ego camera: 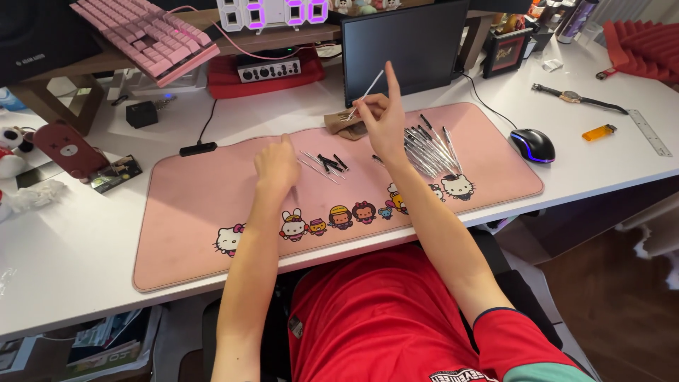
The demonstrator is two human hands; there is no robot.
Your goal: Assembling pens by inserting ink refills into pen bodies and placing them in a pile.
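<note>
Left hand [277, 164] curled loosely, knuckles down on the pink mat [198, 212], fingertips at a few loose pen parts [325, 164]. Right hand [382, 120] raised just beyond, pinching a thin white pen tube [366, 93] between thumb and fingers, index finger pointing up. Further right, a heap of pens [430, 150] on the same mat. Seemingly light, stiff, smooth, prone to rolling; best pinched mid-shaft.

Screens crowd the rear of a white desk.
A dark, blank rectangular monitor [405, 48] stands at centre back; left of it, on a raised wooden shelf, a white digital clock [272, 14] glows with purple digits. A small black-framed picture display [507, 53] stands just right of the monitor.
</note>
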